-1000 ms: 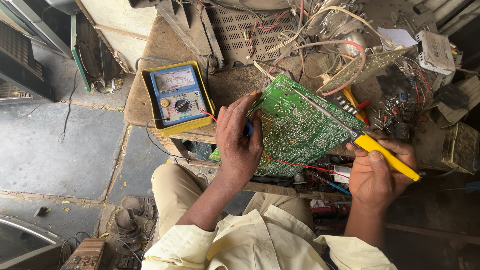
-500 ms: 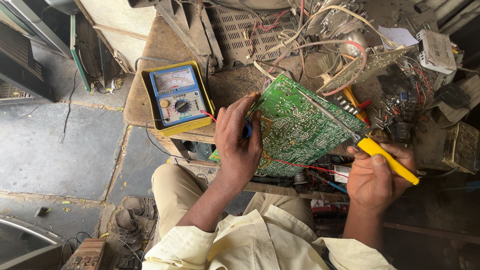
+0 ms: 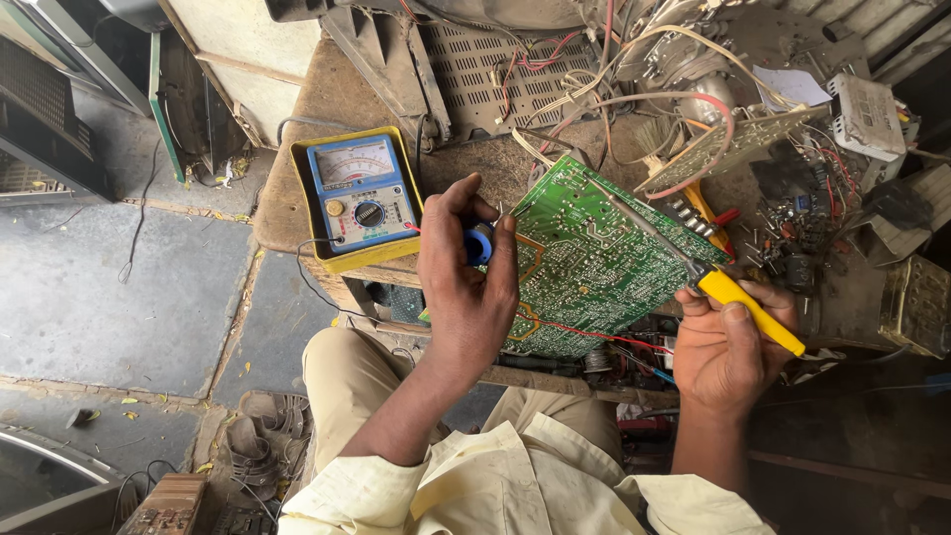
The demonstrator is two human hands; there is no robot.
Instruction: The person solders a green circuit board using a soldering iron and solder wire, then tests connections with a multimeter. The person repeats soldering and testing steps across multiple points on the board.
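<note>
The left hand held the near-left edge of the green circuit board, its fingers closed round a small blue spool pressed against that edge, while the board leaned tilted over the cluttered surface, just right of the yellow-cased analogue meter. The right hand gripped the yellow handle of a soldering iron, fingers wrapped shut, the slim shaft lying across the board's solder side. Good practice here – in judgement – called for a steady board and the tip touching one joint only, clear of the red wire at the near edge.

Circuit board: glossy green laminate. Soldering iron: smooth yellow plastic handle, metal shaft. Counter: rough, worn wood.
</note>
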